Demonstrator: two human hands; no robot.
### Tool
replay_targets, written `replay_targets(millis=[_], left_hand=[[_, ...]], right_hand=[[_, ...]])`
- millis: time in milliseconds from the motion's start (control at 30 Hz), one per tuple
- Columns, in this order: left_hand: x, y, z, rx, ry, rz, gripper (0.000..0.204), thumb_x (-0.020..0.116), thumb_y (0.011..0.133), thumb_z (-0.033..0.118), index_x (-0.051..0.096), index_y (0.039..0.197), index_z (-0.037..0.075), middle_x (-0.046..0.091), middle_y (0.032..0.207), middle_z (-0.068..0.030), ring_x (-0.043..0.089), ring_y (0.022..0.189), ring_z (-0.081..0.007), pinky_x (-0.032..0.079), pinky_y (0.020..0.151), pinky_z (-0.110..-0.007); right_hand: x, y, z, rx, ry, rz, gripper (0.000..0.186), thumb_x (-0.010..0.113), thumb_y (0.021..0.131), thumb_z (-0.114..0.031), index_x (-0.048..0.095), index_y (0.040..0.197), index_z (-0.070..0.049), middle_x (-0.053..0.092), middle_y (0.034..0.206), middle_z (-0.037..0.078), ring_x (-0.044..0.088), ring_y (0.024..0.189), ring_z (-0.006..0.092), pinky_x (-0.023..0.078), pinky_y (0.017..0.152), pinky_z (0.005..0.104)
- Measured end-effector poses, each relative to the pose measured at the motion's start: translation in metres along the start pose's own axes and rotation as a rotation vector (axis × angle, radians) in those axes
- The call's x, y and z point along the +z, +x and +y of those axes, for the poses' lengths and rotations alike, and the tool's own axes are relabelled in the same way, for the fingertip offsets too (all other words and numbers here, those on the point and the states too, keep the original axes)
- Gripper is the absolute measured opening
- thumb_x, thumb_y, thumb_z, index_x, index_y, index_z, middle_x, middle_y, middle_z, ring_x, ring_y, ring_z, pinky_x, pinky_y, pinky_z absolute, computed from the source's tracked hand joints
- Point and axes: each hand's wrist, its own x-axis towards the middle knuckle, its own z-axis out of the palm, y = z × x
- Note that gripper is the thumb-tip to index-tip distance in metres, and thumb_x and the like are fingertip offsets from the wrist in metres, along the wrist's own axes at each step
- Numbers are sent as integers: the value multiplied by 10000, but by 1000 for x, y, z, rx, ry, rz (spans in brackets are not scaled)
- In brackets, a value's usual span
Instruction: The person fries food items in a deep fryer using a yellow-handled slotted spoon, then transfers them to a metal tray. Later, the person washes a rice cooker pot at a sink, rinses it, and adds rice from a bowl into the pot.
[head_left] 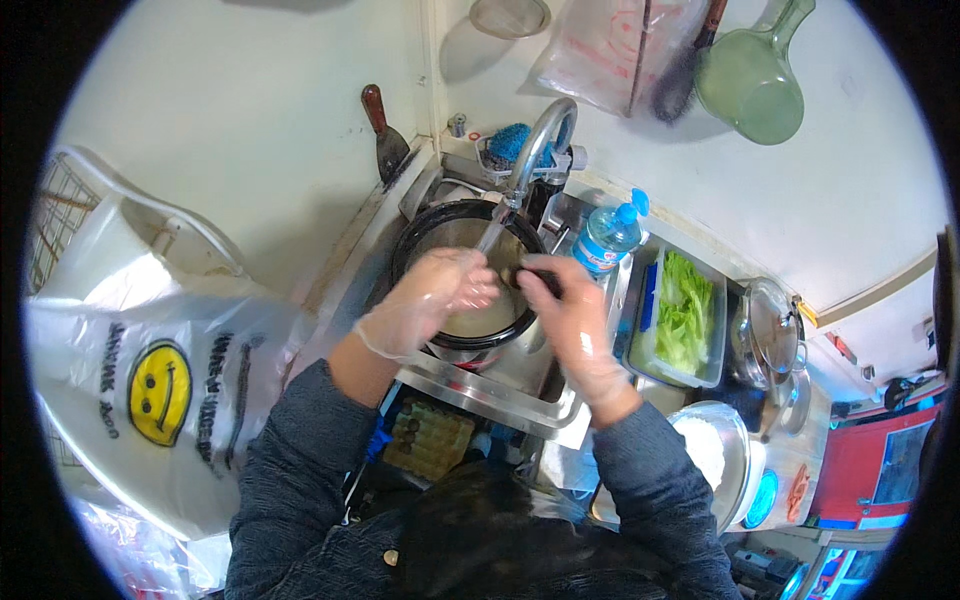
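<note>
My left hand (440, 290), in a clear plastic glove, is beside the water stream (489, 238) falling from the faucet (528, 155). Its fingers are loosely bent and a little apart, with nothing visible in them. Opposite it, my gloved right hand (572, 315) pinches something small and dark (517, 277) whose kind I cannot make out. Both hands are above a round pot with a black rim (505, 338), which stands in the metal sink (480, 390). Cloudy liquid (478, 322) shows inside the pot, partly hidden by my hands.
Right of the sink stand a blue-capped bottle (608, 235), a tub of lettuce (685, 310), a glass-lidded pot (770, 330) and a bowl of white powder (735, 440). A printed plastic bag (170, 400) fills the left. A scraper (385, 135) leans against the wall.
</note>
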Motion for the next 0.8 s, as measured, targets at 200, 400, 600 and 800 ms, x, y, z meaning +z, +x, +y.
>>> replay_targets(millis=[200, 400, 600, 800], left_hand=[[-2, 49, -16, -117, -173, 366, 213, 445, 939, 165, 552, 1036, 8, 634, 938, -144, 608, 824, -245, 518, 766, -411], [-14, 78, -25, -397, 39, 318, 179, 478, 907, 194, 539, 1010, 60, 640, 763, -107, 534, 506, -143, 428, 402, -263], [-31, 86, -33, -319, 198, 278, 109, 518, 875, 180, 582, 917, 103, 538, 684, -20, 517, 550, -124, 412, 437, -241], [-38, 79, -17, -277, 68, 228, 140, 502, 873, 83, 591, 980, 68, 564, 782, -71, 537, 614, -169, 463, 485, -247]], right_hand=[[50, 0, -9, -192, -195, -244, 371, 626, 780, -72, 555, 1139, -10, 590, 1103, 206, 572, 1036, 376, 471, 903, 398], [-22, -55, -24, 126, 100, -373, 233, 599, 849, -93, 635, 1063, -8, 621, 1070, 179, 612, 1002, 288, 481, 861, 333], [-89, -102, 1, 371, 114, -94, 188, 592, 878, -120, 672, 1018, -24, 666, 978, 139, 647, 898, 209, 492, 805, 285], [-114, -138, 29, 570, 183, -32, 194, 583, 895, -140, 674, 1002, -5, 679, 926, 117, 640, 869, 168, 489, 789, 273]])
